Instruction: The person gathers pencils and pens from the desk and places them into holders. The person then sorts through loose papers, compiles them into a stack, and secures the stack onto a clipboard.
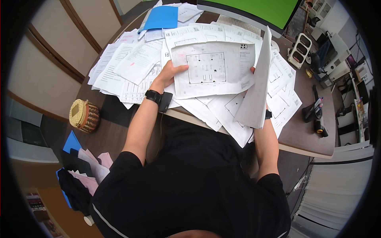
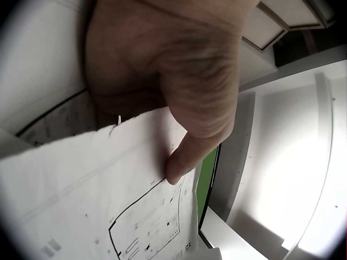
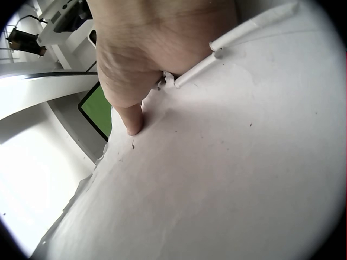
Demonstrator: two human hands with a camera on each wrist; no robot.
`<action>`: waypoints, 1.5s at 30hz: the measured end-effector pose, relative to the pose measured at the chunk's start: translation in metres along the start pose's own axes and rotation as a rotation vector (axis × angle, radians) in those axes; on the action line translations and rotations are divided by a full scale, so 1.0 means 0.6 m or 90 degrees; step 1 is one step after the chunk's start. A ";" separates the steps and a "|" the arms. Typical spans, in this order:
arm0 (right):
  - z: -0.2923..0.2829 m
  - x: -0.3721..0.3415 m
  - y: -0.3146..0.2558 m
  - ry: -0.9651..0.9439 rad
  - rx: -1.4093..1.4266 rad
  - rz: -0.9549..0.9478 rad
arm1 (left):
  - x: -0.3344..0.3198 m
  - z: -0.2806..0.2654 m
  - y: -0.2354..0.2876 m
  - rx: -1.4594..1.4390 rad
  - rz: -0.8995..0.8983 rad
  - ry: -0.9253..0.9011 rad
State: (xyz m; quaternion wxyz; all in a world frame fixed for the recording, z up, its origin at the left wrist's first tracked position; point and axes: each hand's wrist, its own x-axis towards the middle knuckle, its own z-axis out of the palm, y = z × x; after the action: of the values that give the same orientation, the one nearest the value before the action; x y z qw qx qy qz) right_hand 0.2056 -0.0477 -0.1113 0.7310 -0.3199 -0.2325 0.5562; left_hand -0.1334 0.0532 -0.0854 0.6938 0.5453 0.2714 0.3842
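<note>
My left hand (image 1: 170,75) pinches the left edge of a printed drawing sheet (image 1: 240,75), thumb on its front and the other fingers behind. In the left wrist view that sheet's edge looks ragged under the thumb (image 2: 181,157). A blank-backed paper sheet (image 1: 256,87) stands nearly upright at the drawing's right side, hiding most of my right hand in the head view. The right wrist view shows my right hand (image 3: 157,59) gripping this sheet at its torn, curled edge, thumb lying on the blank face. Beneath both spread more printed drawings (image 1: 234,104).
Loose printed papers (image 1: 137,63) and a blue folder (image 1: 160,18) cover the desk's left and back. A monitor (image 1: 254,12) stands behind. At right are a dark pen holder (image 1: 313,113) and a white three-slot holder (image 1: 300,49). A woven basket (image 1: 84,115) sits at left.
</note>
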 end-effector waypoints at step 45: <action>-0.007 0.016 0.004 -0.029 0.047 0.004 | 0.008 -0.002 -0.007 -0.010 -0.032 0.025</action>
State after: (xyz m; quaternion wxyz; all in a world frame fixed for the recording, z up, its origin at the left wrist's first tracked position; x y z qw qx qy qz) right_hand 0.2094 -0.0389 -0.1160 0.7351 -0.2806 -0.2279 0.5736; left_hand -0.1306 0.0574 -0.0896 0.7022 0.5252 0.2952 0.3794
